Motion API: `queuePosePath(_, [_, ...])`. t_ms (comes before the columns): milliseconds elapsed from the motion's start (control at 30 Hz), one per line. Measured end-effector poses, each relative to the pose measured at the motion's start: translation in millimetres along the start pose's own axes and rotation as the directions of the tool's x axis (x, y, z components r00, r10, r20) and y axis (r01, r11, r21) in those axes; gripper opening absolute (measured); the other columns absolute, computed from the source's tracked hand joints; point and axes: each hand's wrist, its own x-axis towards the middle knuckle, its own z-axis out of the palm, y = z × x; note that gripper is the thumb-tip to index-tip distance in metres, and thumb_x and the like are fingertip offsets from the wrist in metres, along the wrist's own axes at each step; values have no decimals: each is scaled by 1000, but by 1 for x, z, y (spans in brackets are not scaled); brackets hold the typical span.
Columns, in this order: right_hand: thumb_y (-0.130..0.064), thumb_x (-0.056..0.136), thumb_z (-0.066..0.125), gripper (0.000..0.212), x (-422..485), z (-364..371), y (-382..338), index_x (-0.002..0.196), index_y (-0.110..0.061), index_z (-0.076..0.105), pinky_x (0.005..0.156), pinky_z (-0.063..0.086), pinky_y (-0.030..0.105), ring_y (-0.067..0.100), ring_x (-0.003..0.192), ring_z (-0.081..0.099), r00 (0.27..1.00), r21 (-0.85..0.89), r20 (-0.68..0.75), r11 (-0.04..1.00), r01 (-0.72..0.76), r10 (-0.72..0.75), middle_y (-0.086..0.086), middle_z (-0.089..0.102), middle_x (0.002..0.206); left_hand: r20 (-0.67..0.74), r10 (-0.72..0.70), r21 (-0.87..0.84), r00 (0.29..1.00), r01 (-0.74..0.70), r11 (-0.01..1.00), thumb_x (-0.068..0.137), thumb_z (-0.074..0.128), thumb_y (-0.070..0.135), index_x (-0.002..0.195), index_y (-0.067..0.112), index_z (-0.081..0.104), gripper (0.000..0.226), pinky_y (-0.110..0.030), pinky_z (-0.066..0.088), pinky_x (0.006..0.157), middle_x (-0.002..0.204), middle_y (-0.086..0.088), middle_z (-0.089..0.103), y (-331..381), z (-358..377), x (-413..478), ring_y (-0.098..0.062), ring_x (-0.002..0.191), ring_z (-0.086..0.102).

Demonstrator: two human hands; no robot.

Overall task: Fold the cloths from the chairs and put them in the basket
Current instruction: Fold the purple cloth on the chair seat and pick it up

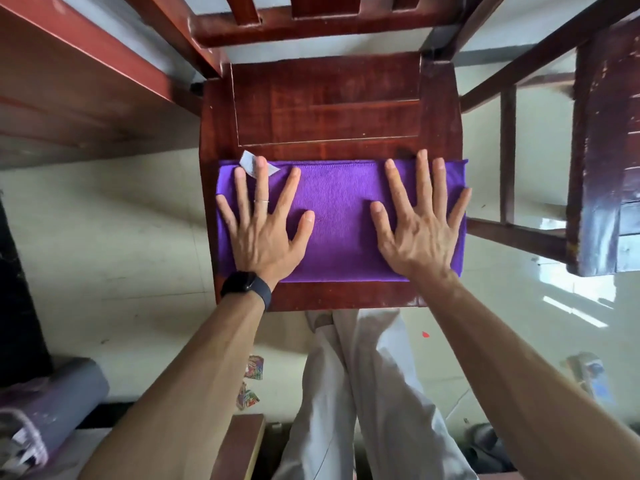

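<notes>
Two bare forearms reach in from the 6 o'clock edge, either side of legs in pale trousers (363, 393). Just to the 9 o'clock side of the legs, colourful wrappers (254, 367) lie on the floor (121, 254), and a grey roll (62, 393) sits out toward 8 o'clock. The left wrist wears a black watch (246, 284).

Both hands lie flat, palms down, fingers straight and spread, gripping nothing. The left hand (265, 233) presses the 9 o'clock half of a purple cloth (341, 216), and the right hand (420, 233) presses the 3 o'clock half. A thin ring (261, 201) shows on one left finger.

The cloth is folded into a wide band across the near half of a dark red wooden chair seat (329, 109), its 3 o'clock end reaching the seat's edge. A white label (250, 162) sticks out at the cloth's far 10 o'clock corner, partly under the left fingertips.

Beyond, the chair back's slats (322, 15) cross at 12 o'clock. A second chair (602, 150) stands at 2 o'clock.
</notes>
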Motion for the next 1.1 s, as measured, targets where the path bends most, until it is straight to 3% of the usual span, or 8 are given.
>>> queuePosePath(133, [-74,94,32,74,-47,-12,2,159,-43,17,120,7,65,23,156,7,983,55,88,984,-168,163,0,10,170,74,273,27,959,-276,961,94,39,58,154,46,21,63,-72,8,113,167,-1,7,4,-18,53,-35,153,5])
queuePosePath(333, [-70,88,47,70,-120,-34,-9,152,-44,36,110,28,49,26,137,41,954,103,174,959,-263,243,0,37,159,127,691,160,712,-702,694,85,46,39,147,42,41,63,-63,7,119,166,-5,16,66,-53,137,-30,152,14])
queuePosePath(433, [-57,87,59,55,-131,-43,-9,139,-39,53,100,39,44,23,124,48,923,252,233,898,-361,306,-2,51,140,96,494,63,864,-500,864,81,54,27,148,39,40,70,-60,11,120,165,-4,17,99,-62,102,-29,152,16])
queuePosePath(567, [-34,88,73,38,-115,-50,7,111,-9,55,86,44,36,35,104,61,759,534,408,543,-649,507,11,62,107,63,-23,-300,998,41,953,82,56,19,144,34,49,65,-48,33,112,157,-10,35,93,-71,0,-29,141,38])
queuePosePath(733, [-36,89,71,35,-92,-51,22,111,-12,59,79,37,27,31,104,64,716,408,566,615,-674,409,-1,64,96,325,-584,-416,744,667,619,84,69,29,122,18,64,40,-41,44,91,116,-14,61,70,-57,-99,-34,112,54])
queuePosePath(867, [-42,89,69,39,-86,-48,26,118,-17,68,92,45,31,29,111,64,656,340,645,623,-705,391,3,71,113,545,-567,-453,618,785,422,87,68,38,98,15,71,25,-37,49,93,101,-9,73,62,-49,-108,-29,106,62])
queuePosePath(967, [-40,87,74,34,-93,-51,28,112,-18,69,92,51,35,23,97,65,633,428,658,488,-761,409,-4,69,96,630,-495,-464,599,801,379,87,70,36,86,22,65,15,-40,50,93,99,-9,74,50,-48,-105,-30,101,66])
queuePosePath(1100, [-33,88,76,24,-119,-66,23,103,-19,62,70,62,44,19,68,70,560,469,730,309,-827,392,4,72,90,762,-340,-482,552,833,273,92,67,33,94,17,53,22,-39,55,74,102,-14,70,37,-67,-117,-29,79,70])
